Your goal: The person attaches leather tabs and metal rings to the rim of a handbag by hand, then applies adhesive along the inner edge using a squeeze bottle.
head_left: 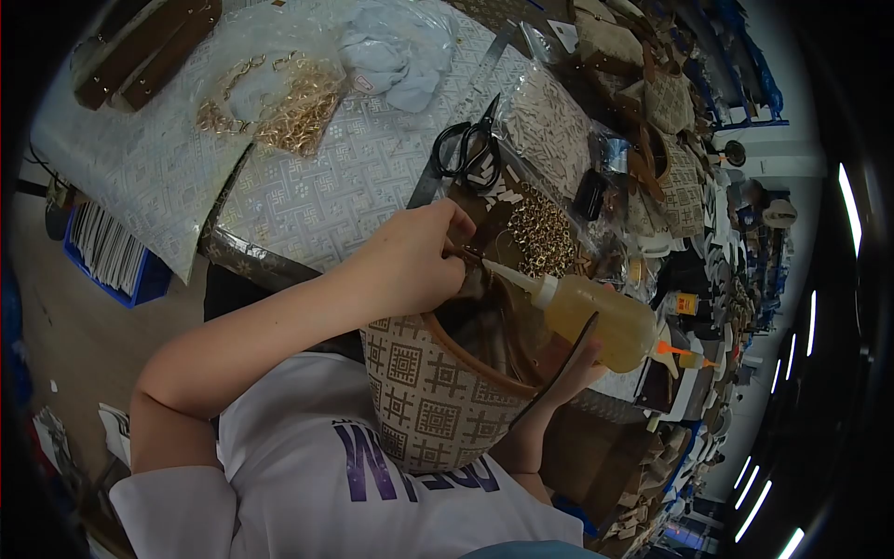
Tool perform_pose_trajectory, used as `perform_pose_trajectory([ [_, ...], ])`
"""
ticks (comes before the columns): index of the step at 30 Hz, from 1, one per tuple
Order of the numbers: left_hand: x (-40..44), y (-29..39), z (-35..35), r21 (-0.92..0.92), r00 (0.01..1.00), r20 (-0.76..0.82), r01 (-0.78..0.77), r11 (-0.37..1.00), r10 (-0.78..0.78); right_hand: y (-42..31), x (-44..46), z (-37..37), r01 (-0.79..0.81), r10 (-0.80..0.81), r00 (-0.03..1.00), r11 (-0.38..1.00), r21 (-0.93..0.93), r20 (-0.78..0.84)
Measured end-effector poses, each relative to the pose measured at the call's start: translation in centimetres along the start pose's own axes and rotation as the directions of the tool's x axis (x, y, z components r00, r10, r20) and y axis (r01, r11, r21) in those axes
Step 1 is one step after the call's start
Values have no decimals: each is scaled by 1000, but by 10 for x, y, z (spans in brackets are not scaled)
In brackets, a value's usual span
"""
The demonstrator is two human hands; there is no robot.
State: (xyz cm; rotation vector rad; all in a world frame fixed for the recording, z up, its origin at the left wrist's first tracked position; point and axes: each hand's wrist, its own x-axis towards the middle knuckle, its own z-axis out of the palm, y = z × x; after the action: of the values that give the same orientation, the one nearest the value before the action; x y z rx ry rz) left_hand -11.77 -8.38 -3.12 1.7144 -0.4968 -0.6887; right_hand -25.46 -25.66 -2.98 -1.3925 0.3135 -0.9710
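Note:
A patterned beige handbag (438, 401) with a brown trimmed rim rests against my body, its dark lining showing. My left hand (419, 256) is closed at the bag's far rim, thumb and fingers pinching the edge near small metal fittings. A clear squeeze bottle (601, 321) of yellowish liquid lies tilted over the bag opening, its thin nozzle pointing at my left fingertips. My right hand (582, 368) is wrapped under the bottle, partly hidden by the bag's dark edge. Beyond the left hand, black-handled scissors (470, 154) lie on the table.
Gold metal fittings (543, 233) are heaped near the bottle. A plastic bag of pale small pieces (549, 126) lies behind them. Gold chains (303, 107) and a crumpled plastic bag (400, 56) sit on the patterned tablecloth (317, 200). Several bags (675, 177) are piled rightward. A blue crate (154, 279) stands below.

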Motion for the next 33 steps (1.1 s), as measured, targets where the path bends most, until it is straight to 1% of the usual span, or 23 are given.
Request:
perform_pose_trajectory([
  [5, 1, -4, 4, -1, 1000, -21, -19, 1000, 19, 10, 1, -15, 33, -32, 999, 999, -22, 25],
  [11, 1, 0, 3, 8, 1000, -11, -1, 1000, 1, 3, -1, -6, -19, 19, 1000, 1000, 6, 3],
  [16, 1, -3, 5, -21, 1000, -28, -8, 1000, 7, 7, -2, -6, 16, -16, 1000, 1000, 12, 19],
  [18, 2, -5, 6, -57, 999, -34, -16, 998, 14, 1, -2, 3, 60, -60, 998, 998, -6, 25],
  [19, 2, -5, 6, -38, 999, -32, -9, 999, 7, -1, -2, 4, 92, -91, 995, 995, -25, 43],
  [21, 2, -3, 5, -2, 1000, -31, 5, 1000, -5, 0, -3, -6, 183, -172, 978, 979, -89, 122],
  [22, 2, -3, 5, -15, 1000, -26, 7, 1000, -8, 1, -4, -10, 223, -205, 967, 969, -109, 151],
  [24, 3, -4, 5, -43, 1000, -19, 13, 999, -13, 8, -7, -20, 267, -247, 955, 957, -115, 164],
  [26, 2, -1, 4, -11, 1000, -22, -2, 1000, 2, 14, -9, -27, 310, -286, 941, 943, -121, 183],
  [28, 1, 0, 3, -9, 1000, -23, 2, 1000, -2, 11, -9, -20, 305, -288, 949, 941, -148, 125],
  [29, 1, 0, 2, -22, 1000, -21, 13, 1000, -14, 6, -10, -13, 278, -272, 961, 945, -171, 55],
  [31, 0, 0, 3, -39, 999, -20, 29, 999, -30, 1, -9, -3, 226, -233, 972, 957, -181, -18],
  [33, 0, -1, 3, -46, 999, -23, 37, 998, -38, 1, -8, -1, 196, -200, 980, 966, -168, -7],
])
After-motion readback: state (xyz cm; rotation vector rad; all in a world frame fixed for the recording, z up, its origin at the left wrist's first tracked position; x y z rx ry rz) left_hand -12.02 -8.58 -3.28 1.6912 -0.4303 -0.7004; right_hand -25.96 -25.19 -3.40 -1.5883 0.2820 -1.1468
